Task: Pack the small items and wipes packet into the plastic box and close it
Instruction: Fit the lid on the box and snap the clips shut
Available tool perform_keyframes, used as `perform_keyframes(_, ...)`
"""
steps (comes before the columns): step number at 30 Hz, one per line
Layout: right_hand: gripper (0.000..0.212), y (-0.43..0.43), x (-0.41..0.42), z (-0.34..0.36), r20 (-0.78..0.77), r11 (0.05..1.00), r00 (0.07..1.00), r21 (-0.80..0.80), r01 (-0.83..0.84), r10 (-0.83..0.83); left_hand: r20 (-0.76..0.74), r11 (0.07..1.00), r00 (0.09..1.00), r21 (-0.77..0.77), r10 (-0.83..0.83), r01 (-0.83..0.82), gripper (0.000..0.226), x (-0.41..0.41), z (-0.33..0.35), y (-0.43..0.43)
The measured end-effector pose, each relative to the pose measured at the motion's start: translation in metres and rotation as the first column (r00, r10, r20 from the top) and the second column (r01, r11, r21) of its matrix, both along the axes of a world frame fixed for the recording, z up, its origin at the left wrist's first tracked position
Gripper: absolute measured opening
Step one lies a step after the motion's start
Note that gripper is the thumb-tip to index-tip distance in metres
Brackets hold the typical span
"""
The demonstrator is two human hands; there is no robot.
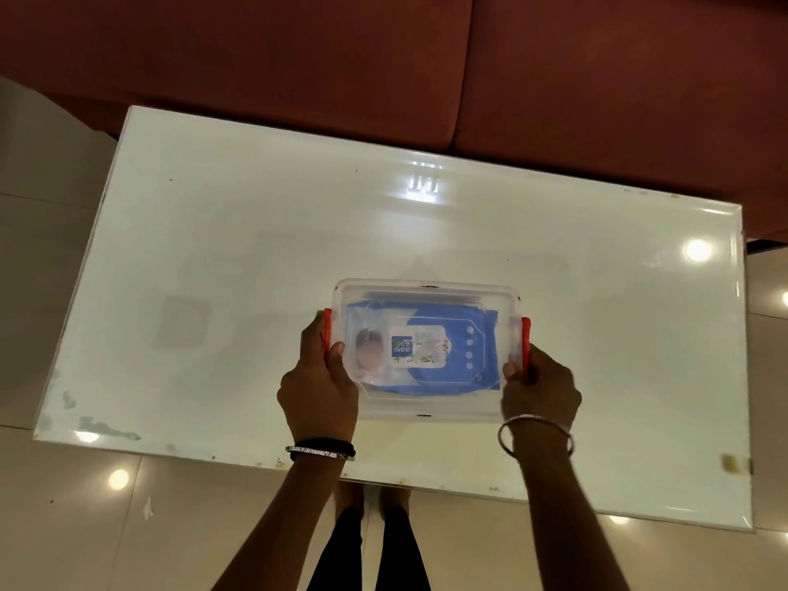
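A clear plastic box (426,292) with its lid on sits on the white glass table (256,249). Through the lid I see a blue wipes packet (452,351) filling the inside. Small items are not visible beneath it. Red latches sit at both short ends, the left latch (327,330) and the right latch (526,339). My left hand (320,386) grips the box's left end, thumb on the lid, fingers around the latch. My right hand (539,388) holds the right end the same way.
A reddish-brown sofa (383,70) stands just beyond the table's far edge. Glossy floor tiles (64,505) surround the table. My legs (371,548) show under the near edge. Ceiling lights reflect on the glass.
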State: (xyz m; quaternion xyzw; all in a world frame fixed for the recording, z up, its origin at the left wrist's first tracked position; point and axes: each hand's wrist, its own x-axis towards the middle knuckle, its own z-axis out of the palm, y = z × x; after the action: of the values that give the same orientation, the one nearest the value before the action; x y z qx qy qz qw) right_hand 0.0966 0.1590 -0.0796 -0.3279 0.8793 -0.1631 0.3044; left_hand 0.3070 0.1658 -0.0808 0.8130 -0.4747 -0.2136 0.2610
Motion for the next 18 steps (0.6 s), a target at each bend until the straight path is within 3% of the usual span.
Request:
perform_keyframes(2,0.033,0.002,0.01,0.002,-0.094,1.0,0.995,-0.019,-0.021,0.019,-0.014,1.0,1.0,-0.01,-0.005,0.004,0.038,0.002,-0.001,0.0)
perform_keyframes(18,0.029,-0.031,0.008,0.007,-0.101,0.989,0.995,-0.148,-0.005,-0.01,-0.097,0.986,0.992,-0.15,-0.083,0.068,0.037,0.018,-0.004,-0.059)
